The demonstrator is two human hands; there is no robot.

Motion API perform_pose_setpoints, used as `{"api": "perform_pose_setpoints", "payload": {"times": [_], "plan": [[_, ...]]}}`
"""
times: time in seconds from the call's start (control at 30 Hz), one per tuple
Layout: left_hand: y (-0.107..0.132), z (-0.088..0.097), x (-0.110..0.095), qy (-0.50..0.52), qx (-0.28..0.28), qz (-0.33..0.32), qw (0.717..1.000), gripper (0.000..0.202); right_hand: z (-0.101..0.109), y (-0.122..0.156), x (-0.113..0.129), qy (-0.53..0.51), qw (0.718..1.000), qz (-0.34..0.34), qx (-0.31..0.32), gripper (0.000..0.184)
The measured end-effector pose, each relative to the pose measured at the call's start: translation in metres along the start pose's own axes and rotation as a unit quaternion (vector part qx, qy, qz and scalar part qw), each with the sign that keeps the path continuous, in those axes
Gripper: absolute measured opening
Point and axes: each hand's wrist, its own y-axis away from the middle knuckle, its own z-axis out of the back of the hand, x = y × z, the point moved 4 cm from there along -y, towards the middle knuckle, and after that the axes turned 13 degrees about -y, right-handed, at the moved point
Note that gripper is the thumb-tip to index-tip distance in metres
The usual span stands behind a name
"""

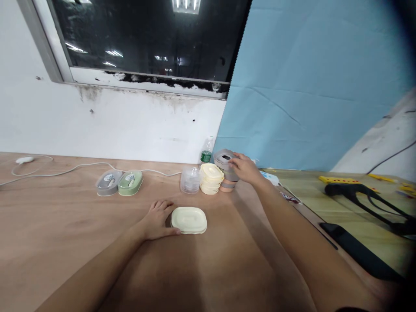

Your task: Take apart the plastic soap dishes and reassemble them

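Observation:
A cream, rounded-rectangular food container [189, 220], low and shallow, lies on the wooden table. My left hand [159, 220] wraps its left end, thumb at the near edge and fingers by the far corner. Farther back, my right hand [245, 168] grips the rim of a translucent grey container [223, 158], fingers bent over its right side. That grey piece is on top of a stack with grey and orange-brown containers [228, 186] below. Beside this stack stand nested cream containers [211, 177] and clear plastic ones [190, 180].
Two lidded boxes, one grey [109, 183] and one green [130, 183], sit at the left. A bottle with a green label [206, 154] stands by the wall. A white cable [81, 165] crosses behind. At right are a black-framed object [360, 195] and a dark flat object [354, 247].

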Motion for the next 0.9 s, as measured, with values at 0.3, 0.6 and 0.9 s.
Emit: {"api": "perform_pose_setpoints", "payload": {"times": [0.3, 0.6, 0.9], "plan": [[0.0, -0.001, 0.0, -0.004, -0.006, -0.005, 1.0, 0.083, 0.018, 0.001, 0.02, -0.096, 0.989, 0.014, -0.112, 0.024], [0.001, 0.015, -0.001, 0.033, -0.066, 0.026, 0.997, 0.073, -0.018, 0.078, 0.114, -0.268, 0.949, 0.122, -0.112, 0.02], [0.007, 0.028, 0.0, 0.045, -0.169, 0.039, 0.984, 0.04, -0.101, 0.134, 0.123, -0.4, 0.916, 0.013, -0.003, 0.049]]}}
